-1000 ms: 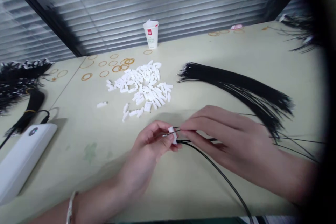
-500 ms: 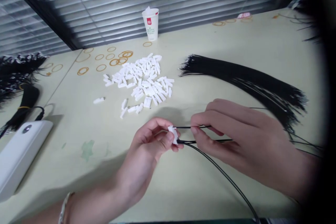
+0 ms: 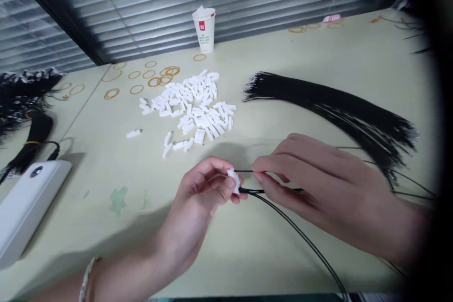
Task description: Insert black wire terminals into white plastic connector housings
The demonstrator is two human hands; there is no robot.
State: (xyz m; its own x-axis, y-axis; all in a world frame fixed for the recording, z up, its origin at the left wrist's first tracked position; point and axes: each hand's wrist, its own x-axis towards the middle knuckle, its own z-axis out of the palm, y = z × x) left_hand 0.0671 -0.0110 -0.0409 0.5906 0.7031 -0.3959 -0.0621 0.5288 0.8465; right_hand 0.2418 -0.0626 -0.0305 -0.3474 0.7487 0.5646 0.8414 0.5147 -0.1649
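Observation:
Between thumb and fingers, my left hand (image 3: 203, 198) pinches a white plastic connector housing (image 3: 234, 182). Several black wires (image 3: 293, 224) come out of the lower part of its right side; some curve down to the table's front edge. My right hand (image 3: 318, 184) is closed on a thin black wire (image 3: 243, 171), whose end meets the housing's upper right side. How deep that end sits inside cannot be made out. Other wires pass beneath my right hand. Beyond my hands lies a pile of loose white connector housings (image 3: 198, 104).
A bundle of black wires (image 3: 318, 99) lies at the right. Rubber bands (image 3: 164, 78) are scattered near a paper cup (image 3: 204, 30) at the back. On the left are a white power bank (image 3: 35, 212) with a cable and more bundled black wires (image 3: 38, 127).
My right hand has slid slightly left along the wire, closer to the connector housing. My left hand keeps its hold nearly still.

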